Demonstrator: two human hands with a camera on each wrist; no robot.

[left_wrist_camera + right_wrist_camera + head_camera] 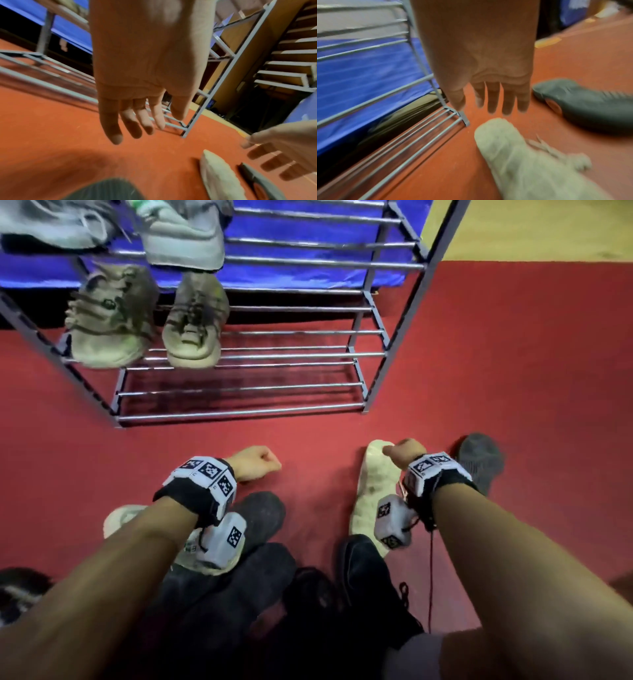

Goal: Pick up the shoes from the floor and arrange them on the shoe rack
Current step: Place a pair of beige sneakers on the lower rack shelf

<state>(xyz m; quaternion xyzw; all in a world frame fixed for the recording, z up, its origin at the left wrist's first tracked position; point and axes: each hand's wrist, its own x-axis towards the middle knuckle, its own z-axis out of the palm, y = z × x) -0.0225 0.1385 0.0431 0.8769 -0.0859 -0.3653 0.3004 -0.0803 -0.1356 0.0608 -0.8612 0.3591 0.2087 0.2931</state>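
Observation:
A grey metal shoe rack (239, 414) stands on the red carpet. A pair of beige sneakers (111, 320) sits on its middle tier and pale grey shoes (181, 232) sit on the tier above. On the floor lie a cream shoe (371, 491) (513, 155) and a grey shoe (479, 460) (583, 105). My right hand (404, 451) (493, 102) hovers just over the cream shoe's toe, fingers straight down, holding nothing. My left hand (253, 463) (137, 125) hangs empty over bare carpet, fingers loosely extended.
Near my legs lie a dark grey shoe (263, 515), a white shoe (120, 518) partly under my left forearm, and a black laced shoe (363, 566). The rack's bottom tier (239, 386) holds nothing. A blue sheet (308, 268) hangs behind the rack.

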